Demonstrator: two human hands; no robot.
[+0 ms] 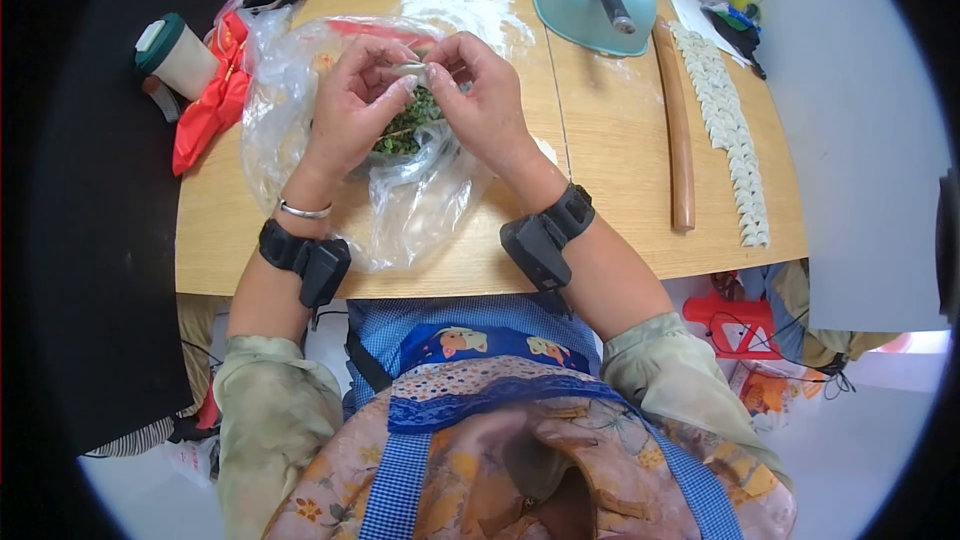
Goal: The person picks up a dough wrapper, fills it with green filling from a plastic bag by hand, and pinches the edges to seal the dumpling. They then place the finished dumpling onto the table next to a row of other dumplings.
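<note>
Both my hands meet over an open clear plastic bag (pixel 420 215). Between the fingertips of my left hand (pixel 358 100) and my right hand (pixel 482 100) is a small pale dumpling (pixel 408 70), its edges pinched. Fingers of both hands are closed on it, and flour dusts the fingertips. Directly beneath lies chopped green filling (pixel 402 135) within the bag; my hands hide part of it. A pale dough wrapper (pixel 546 150) shows partly beside my right wrist.
Overlapping rows of finished dumplings (pixel 728 120) line the right side, with a wooden rolling pin (pixel 676 130) alongside. A cleaver (pixel 608 2) rests on an upturned teal basin (pixel 562 12). Loose flour (pixel 458 5) covers the back. Left stand a lidded cup (pixel 180 58) and red packaging (pixel 212 105).
</note>
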